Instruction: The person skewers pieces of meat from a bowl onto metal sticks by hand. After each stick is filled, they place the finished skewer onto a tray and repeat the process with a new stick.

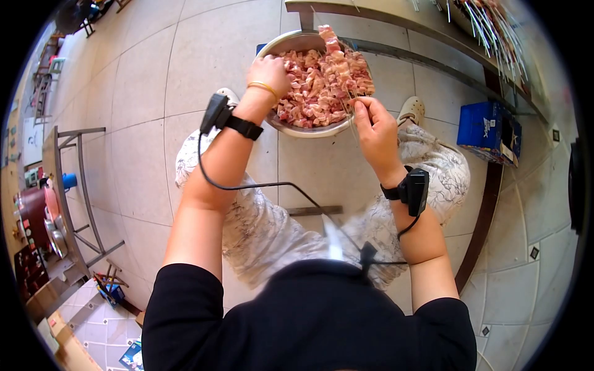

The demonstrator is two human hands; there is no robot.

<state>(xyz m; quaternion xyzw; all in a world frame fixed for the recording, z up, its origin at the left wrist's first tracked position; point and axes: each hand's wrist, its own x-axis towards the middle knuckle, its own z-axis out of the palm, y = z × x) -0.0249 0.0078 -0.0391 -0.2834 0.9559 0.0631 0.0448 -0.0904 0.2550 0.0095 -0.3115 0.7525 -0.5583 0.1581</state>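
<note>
Evidently, the right hand (376, 127) pinches skewers of meat (337, 65) by their near ends, apparently to keep the load untouched above the basin (309, 132). Left of that grip, the left hand (271, 74) dips into cut raw meat (309, 93); its hold cannot be determined. Floor tiles (216, 49) lie below; rightward stands a blue carton (479, 127); farther, a table (396, 8) bears thin sticks (489, 31).

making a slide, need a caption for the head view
Left hand at a bowl of raw meat pieces, right hand holding skewered meat above it.

Food-preparation area, meat basin (312, 132), skewers (489, 32) on table (433, 28)
</note>
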